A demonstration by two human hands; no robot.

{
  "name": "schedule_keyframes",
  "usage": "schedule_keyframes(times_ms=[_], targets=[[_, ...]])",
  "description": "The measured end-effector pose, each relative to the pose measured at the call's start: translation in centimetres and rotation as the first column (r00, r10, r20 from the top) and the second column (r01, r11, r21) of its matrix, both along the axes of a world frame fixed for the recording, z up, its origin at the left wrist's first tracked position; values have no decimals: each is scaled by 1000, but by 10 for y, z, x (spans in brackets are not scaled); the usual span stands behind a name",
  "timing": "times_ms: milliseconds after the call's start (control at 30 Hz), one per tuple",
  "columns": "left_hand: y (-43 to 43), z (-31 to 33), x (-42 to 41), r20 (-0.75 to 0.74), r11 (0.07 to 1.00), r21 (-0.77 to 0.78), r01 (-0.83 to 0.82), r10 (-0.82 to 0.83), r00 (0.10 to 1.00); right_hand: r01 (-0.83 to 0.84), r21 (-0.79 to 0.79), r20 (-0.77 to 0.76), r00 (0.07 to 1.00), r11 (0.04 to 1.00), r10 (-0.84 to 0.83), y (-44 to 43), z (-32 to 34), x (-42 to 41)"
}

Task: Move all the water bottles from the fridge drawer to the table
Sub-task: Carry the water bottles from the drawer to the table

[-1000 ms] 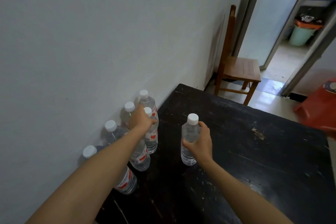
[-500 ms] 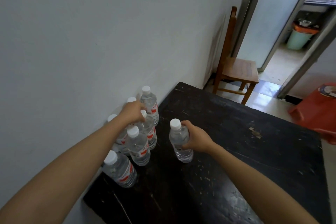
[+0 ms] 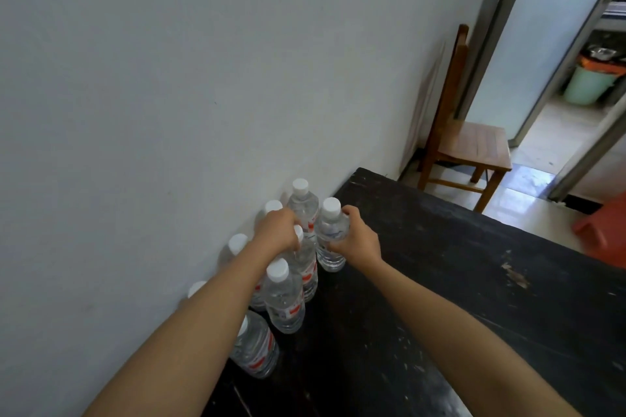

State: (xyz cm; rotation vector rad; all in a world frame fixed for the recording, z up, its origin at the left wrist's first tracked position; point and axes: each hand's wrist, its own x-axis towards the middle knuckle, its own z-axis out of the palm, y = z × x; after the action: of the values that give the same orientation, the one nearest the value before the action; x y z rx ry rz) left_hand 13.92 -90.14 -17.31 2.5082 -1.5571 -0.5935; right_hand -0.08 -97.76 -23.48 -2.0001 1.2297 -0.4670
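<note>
Item 1. Tabletop (image 3: 457, 281): dark, scuffed wood, pushed against a pale wall (image 3: 169, 78) along its left edge.

Item 2. Water bottles, clear plastic with white caps, most with red labels, clustered on the tabletop's left edge against the wall.
- Rear bottle (image 3: 304, 210): upright, farthest from the camera.
- Front bottle (image 3: 284, 301): upright, just nearer than the left hand.
- Nearest bottle (image 3: 257, 349): upright at the near end of the row, cap partly hidden by the left forearm.
- Wall-side caps (image 3: 237, 243): three further white tops showed along the wall; their bodies were mostly hidden behind the forearm.

Item 3. Left hand (image 3: 276, 230): fingers curled down over the neck of the left-hand bottle (image 3: 306, 264), whose cap peeked out beside the knuckles. This bottle stood within the cluster, touching its neighbours.

Item 4. Right hand (image 3: 355, 240): fingers and thumb wrapped round the shoulder of the right-hand bottle (image 3: 330, 247), upright at the cluster's outer side, just beside the rear bottle. Its base was at the tabletop; whether it rested there could not be told.

Item 5. Surroundings: wooden chair (image 3: 471, 145) against the wall beyond the tabletop; red stool (image 3: 603, 230) at the right; green bin (image 3: 589, 85) through the doorway.
</note>
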Motion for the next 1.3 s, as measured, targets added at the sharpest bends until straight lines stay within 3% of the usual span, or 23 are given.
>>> schedule_keyframes(times_ms=[500,800,1100,1300], targets=[[5,-5,-5,-7,999,-36,-39,39,999,-36,189,-139,988,981,63,14,-1,-19],[23,6,-12,33,994,-52,99,-97,995,-105,-16,-368,925,994,92,44,17,-94],[55,40,-30,211,939,-225,260,-214,954,-111,-292,-362,932,950,-3,61,64,-133],[81,47,-35,204,895,-343,284,-224,953,-204,-434,-385,923,877,24,71,95,-142]])
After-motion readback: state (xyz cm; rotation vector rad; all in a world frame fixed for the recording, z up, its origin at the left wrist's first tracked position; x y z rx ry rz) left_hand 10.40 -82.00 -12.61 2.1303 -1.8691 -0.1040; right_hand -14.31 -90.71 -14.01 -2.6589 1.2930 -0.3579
